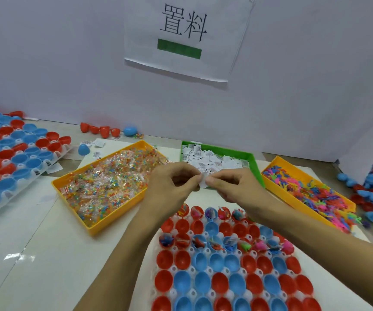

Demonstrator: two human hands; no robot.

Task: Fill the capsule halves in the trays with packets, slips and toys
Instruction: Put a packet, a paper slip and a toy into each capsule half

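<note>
Above the near tray of red and blue capsule halves, left hand and right hand meet, each grip narrow, pinching white paper slips between thumb and fingers. Behind lie a green tray of slips, a yellow tray of bead packets and a second yellow tray of toys. Only two rows look filled. Likely risk: slips clinging together, so two drop into one half, or one flutters onto the surface.
</note>
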